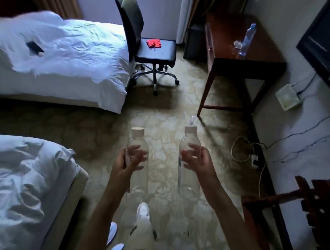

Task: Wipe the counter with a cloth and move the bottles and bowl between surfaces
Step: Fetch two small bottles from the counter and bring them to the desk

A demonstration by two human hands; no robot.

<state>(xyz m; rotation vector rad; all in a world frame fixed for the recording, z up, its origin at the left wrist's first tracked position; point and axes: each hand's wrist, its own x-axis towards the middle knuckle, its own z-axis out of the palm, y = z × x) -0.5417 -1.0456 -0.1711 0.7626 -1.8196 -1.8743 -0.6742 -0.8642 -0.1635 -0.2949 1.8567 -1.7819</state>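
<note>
I carry two clear, empty plastic bottles with white caps over the carpet. My left hand (127,161) grips the left bottle (138,142) around its middle. My right hand (198,159) holds the right bottle (188,142), fingers curled round its body. A red cloth (154,43) lies on the seat of the office chair (155,50). On the dark wooden table (262,55) at the far right stands a third bottle (247,39) with a blue cap, beside a small clear glass bowl (237,44).
Two white beds flank the left side, the far bed (57,58) with a dark phone (35,47) on it, the near bed (19,183). Cables and a power strip (254,160) lie along the right wall. A TV (328,42) hangs at the upper right. A wooden rack (315,199) stands at the lower right.
</note>
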